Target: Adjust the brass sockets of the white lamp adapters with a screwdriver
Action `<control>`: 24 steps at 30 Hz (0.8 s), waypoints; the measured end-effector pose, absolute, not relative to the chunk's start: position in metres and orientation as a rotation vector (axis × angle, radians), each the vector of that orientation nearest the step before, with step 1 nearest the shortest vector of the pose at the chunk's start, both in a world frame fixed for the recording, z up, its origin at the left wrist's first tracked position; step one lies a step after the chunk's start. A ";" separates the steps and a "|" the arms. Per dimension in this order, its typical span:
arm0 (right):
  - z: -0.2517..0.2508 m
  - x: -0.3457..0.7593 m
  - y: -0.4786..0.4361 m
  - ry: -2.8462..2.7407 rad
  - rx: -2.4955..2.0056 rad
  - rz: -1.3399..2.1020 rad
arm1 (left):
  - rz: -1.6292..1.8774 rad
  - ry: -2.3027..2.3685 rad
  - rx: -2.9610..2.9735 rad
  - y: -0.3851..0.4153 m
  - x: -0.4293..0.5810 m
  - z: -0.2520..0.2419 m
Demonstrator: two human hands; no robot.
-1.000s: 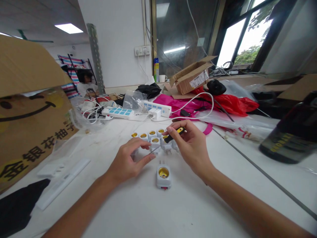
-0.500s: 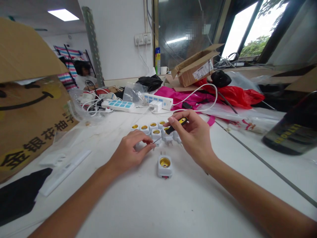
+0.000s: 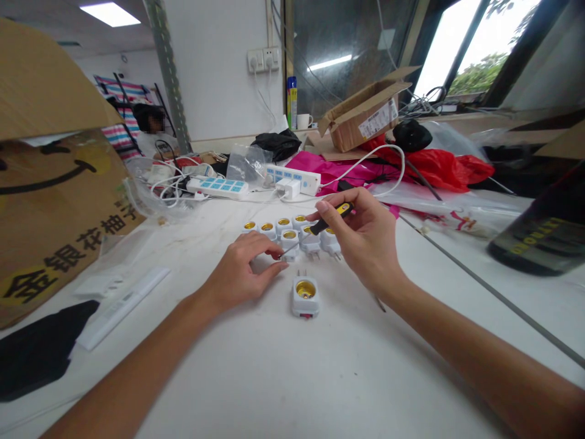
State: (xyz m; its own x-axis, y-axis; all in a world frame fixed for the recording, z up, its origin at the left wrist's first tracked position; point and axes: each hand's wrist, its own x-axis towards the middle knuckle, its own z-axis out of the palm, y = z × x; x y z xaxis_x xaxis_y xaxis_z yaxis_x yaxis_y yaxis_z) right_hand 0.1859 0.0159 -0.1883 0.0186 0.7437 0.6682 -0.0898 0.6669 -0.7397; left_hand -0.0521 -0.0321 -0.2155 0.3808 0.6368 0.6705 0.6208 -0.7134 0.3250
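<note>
My right hand (image 3: 368, 244) is closed around the black and yellow handle of a screwdriver (image 3: 322, 224). The thin shaft slants down to the left, its tip among the fingertips of my left hand (image 3: 237, 268). Thumb and forefinger of that hand are drawn close together at the tip; whatever they pinch is too small to make out. Just in front of both hands, a white plug-in lamp socket (image 3: 305, 308) with a brass-coloured screw shell lies on the table, prongs pointing away and a red part at its near end. Several similar sockets (image 3: 289, 242) stand grouped behind, partly hidden by my hands.
Power strips (image 3: 218, 186) and tangled white cables lie behind the sockets. A big cardboard box (image 3: 59, 225) stands left, near a black flat piece (image 3: 41, 350) and a white bar (image 3: 123, 310). On the right is a dark container (image 3: 539, 235). A person (image 3: 153, 131) is in the background.
The view has shifted slightly. My hands keep nearly the same pose, with the screwdriver's tip still at the left fingertips; its handle is tilted a little differently.
</note>
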 end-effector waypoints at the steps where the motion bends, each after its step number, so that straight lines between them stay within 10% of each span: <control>1: -0.188 0.186 0.016 -1.415 -0.589 0.705 | 1.273 1.179 2.601 -0.032 -0.052 -0.215; 24: -0.187 0.186 0.016 -1.427 -0.568 0.643 | 1.219 1.267 2.563 -0.032 -0.053 -0.215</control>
